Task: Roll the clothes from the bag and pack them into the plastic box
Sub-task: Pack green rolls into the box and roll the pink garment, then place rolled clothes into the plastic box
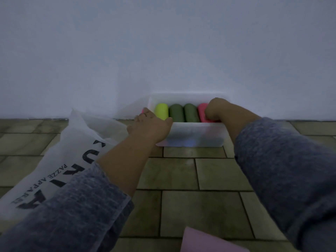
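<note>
Right hand (215, 110), fingers curled, clutches pink roll (202, 111) in plastic box (196, 136). Left hand (151, 125) grips box corner, fingers together.

The plastic box (196, 135) stands hard against the wall (163, 51), so only its top and front are reachable. Inside, the yellow roll (161, 111), green rolls (176, 113) and pink roll (202, 111) lie packed, touching. My left hand (151, 126) covers the left end; my right hand (215, 110) curls on the pink roll. The bag (60, 160) crowds the left. The floor (181, 175) between my arms lies open, with a pink cloth (203, 240) nearest me.
</note>
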